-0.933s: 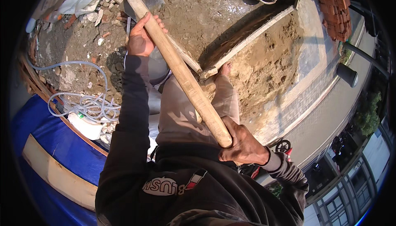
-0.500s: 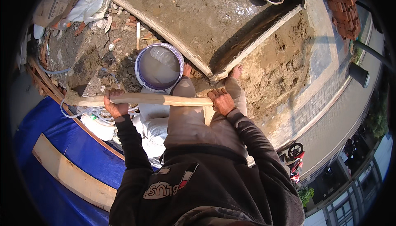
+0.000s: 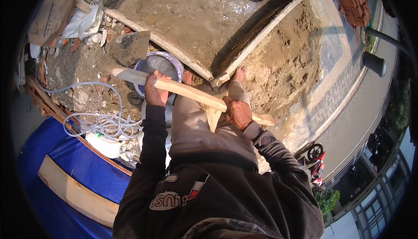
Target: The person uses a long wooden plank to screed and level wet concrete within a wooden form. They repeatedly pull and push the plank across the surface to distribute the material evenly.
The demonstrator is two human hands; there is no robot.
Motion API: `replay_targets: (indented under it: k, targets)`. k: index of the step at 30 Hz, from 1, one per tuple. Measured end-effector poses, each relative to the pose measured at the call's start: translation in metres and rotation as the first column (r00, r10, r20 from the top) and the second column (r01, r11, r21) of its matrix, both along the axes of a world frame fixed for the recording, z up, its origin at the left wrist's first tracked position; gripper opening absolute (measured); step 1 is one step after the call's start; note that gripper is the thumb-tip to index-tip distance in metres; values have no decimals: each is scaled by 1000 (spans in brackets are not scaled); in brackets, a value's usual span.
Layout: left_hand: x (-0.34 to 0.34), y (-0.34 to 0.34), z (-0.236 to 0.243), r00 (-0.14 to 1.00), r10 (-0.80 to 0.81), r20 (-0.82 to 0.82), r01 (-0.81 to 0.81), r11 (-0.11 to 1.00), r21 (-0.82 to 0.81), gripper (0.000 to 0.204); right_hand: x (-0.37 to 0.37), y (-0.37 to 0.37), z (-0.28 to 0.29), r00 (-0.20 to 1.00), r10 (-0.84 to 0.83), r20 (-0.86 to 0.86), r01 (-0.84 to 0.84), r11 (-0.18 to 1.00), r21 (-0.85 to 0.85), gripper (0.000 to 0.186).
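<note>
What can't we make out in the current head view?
All head view:
- Palms of the left hand and right hand: hidden, wrapped on the long pale wooden handle.
- Flat grey metal blade: its joint to the handle is too blurred.
- Round white plastic bucket with purple rim: partly covered by handle and left hand.
- Reddish-brown brick stack: cut off by the top edge.

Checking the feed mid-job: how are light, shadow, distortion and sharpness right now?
Head view: strong sunlight, with dark shadow along the inner side of the right-hand board; head view, rim: black fisheye border, and the pale plank looks bowed; head view, middle: left hand, right hand and wooden handle look fairly sharp.
</note>
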State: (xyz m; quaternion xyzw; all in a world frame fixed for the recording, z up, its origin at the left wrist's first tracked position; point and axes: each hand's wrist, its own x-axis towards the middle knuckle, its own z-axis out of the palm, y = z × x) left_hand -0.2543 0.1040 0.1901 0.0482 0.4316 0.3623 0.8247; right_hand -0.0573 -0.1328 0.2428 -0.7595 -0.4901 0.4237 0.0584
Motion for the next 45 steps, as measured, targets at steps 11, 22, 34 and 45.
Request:
replay_targets:
  k: [11, 22, 34, 45]
  targets:
    - [182, -98, -70, 823, -567, 19, 562, 810, -169, 28, 110, -127, 19, 915, -377, 143, 388, 920, -53, 30]
    - [2, -65, -39, 601, -511, -615, 564, 816, -128, 37, 214, -192, -64, 796, -602, -64, 592, 796, -127, 29]
    - [-176, -260, 43, 390, -605, -694, 203, 792, -576, 27, 330, -201, -39, 895, -385, 226, 429, 881, -198, 30]
    - [-90, -274, 33, 442, -624, -645, 386, 781, -491, 29, 350, -190, -23, 669, -743, -20, 692, 631, -351, 11]
